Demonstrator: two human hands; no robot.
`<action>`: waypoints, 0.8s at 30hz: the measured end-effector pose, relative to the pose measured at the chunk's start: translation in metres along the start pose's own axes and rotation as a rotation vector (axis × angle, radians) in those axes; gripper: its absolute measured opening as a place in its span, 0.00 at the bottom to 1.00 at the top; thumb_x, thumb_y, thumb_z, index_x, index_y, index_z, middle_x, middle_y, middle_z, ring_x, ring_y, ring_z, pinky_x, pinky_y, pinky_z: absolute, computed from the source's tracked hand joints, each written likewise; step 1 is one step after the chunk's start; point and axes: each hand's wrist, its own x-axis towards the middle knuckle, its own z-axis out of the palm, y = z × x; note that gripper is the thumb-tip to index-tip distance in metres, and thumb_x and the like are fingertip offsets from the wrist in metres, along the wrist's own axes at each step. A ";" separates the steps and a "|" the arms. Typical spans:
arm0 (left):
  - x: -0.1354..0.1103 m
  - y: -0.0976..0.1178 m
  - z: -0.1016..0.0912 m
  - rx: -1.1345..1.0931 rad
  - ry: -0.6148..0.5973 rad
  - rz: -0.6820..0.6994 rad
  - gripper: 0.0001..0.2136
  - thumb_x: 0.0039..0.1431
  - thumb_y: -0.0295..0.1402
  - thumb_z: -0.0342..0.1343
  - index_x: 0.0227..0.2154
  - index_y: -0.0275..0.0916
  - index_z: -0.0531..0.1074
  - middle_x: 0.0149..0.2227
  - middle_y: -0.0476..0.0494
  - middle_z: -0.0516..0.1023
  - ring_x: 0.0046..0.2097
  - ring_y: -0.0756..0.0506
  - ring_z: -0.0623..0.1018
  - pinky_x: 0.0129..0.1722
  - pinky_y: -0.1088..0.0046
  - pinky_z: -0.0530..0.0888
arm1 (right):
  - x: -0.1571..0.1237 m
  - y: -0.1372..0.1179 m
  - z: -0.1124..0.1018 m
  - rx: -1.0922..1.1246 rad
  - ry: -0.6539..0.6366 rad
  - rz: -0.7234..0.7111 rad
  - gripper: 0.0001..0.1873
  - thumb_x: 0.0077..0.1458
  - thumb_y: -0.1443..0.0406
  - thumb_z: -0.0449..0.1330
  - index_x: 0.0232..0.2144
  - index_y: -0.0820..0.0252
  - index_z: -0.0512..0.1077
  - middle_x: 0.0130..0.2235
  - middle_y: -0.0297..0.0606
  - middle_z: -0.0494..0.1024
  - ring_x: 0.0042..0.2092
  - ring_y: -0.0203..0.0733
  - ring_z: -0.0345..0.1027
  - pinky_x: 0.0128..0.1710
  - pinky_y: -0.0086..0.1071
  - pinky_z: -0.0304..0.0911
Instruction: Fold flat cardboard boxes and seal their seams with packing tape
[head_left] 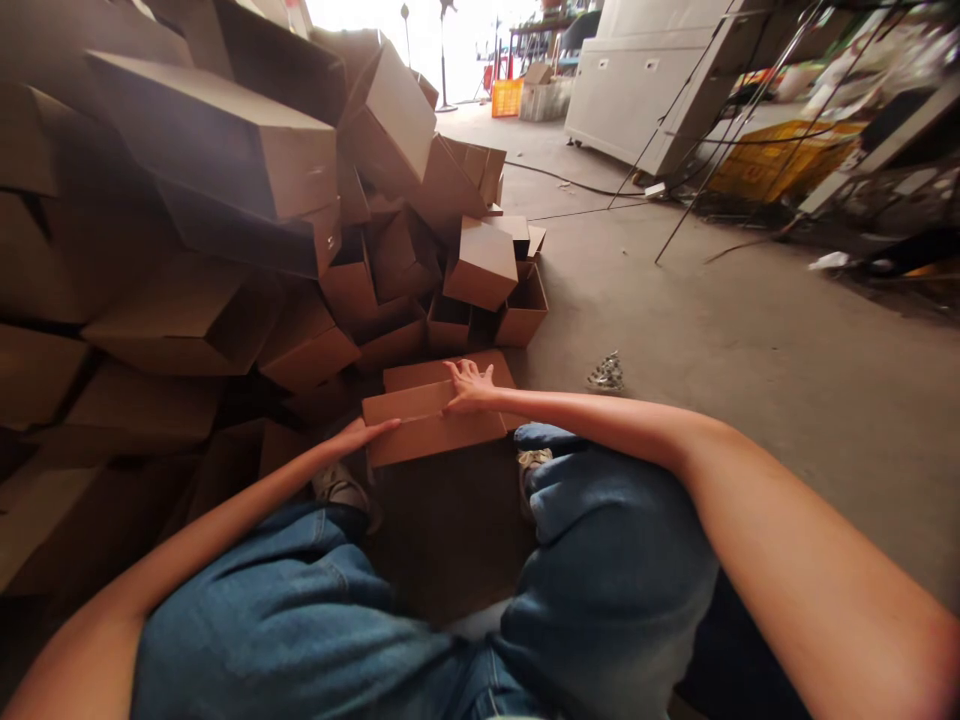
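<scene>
A brown cardboard box lies on the floor between my feet, with a flap on its far side. My left hand rests at the box's left end, its visible fingers stretched along the near panel. Across the upper right part of the box lies my right hand, fingers spread over the cardboard edge. Neither hand is visibly wrapped around anything. The undersides of both hands are hidden.
A tall heap of cardboard boxes rises on the left and ahead. To the right, a small clear bag of little parts sits on the concrete floor. Farther back stand a white cabinet, cables and a yellow crate.
</scene>
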 end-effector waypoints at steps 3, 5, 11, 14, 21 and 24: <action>0.001 -0.002 0.000 0.001 0.005 -0.001 0.39 0.39 0.56 0.72 0.51 0.35 0.74 0.52 0.35 0.81 0.54 0.33 0.78 0.51 0.63 0.77 | -0.007 0.004 -0.005 0.005 -0.019 0.019 0.61 0.47 0.52 0.69 0.73 0.58 0.41 0.72 0.60 0.45 0.73 0.63 0.34 0.67 0.68 0.28; 0.001 -0.003 0.000 0.001 0.009 0.005 0.39 0.39 0.55 0.72 0.51 0.35 0.74 0.52 0.35 0.81 0.55 0.33 0.78 0.52 0.63 0.77 | -0.011 0.006 -0.008 0.012 -0.041 0.025 0.60 0.47 0.51 0.69 0.72 0.58 0.42 0.72 0.60 0.46 0.73 0.64 0.36 0.67 0.66 0.32; 0.001 -0.004 0.000 0.001 0.000 0.006 0.37 0.39 0.54 0.72 0.49 0.36 0.76 0.51 0.36 0.82 0.54 0.34 0.78 0.53 0.63 0.76 | -0.019 0.007 -0.012 0.005 -0.069 0.017 0.55 0.50 0.49 0.68 0.71 0.56 0.48 0.71 0.60 0.51 0.72 0.64 0.44 0.67 0.61 0.41; 0.000 -0.002 0.000 0.008 0.007 -0.004 0.37 0.38 0.55 0.72 0.49 0.36 0.76 0.51 0.35 0.82 0.55 0.34 0.78 0.54 0.62 0.76 | -0.020 0.007 -0.013 -0.009 -0.068 0.030 0.52 0.50 0.49 0.67 0.70 0.56 0.52 0.71 0.58 0.53 0.72 0.67 0.41 0.67 0.63 0.39; -0.008 0.009 0.001 0.027 0.024 -0.029 0.37 0.37 0.55 0.72 0.49 0.36 0.77 0.51 0.35 0.82 0.55 0.33 0.78 0.54 0.61 0.75 | -0.027 0.016 -0.019 -0.014 -0.072 0.110 0.54 0.48 0.46 0.68 0.69 0.62 0.53 0.69 0.61 0.56 0.69 0.72 0.51 0.65 0.64 0.44; -0.010 0.013 0.002 0.030 0.036 -0.042 0.39 0.34 0.56 0.73 0.48 0.36 0.77 0.50 0.35 0.83 0.55 0.32 0.79 0.53 0.59 0.76 | -0.028 0.020 -0.020 -0.001 -0.077 0.102 0.51 0.50 0.45 0.67 0.68 0.62 0.55 0.67 0.60 0.58 0.66 0.68 0.57 0.65 0.61 0.47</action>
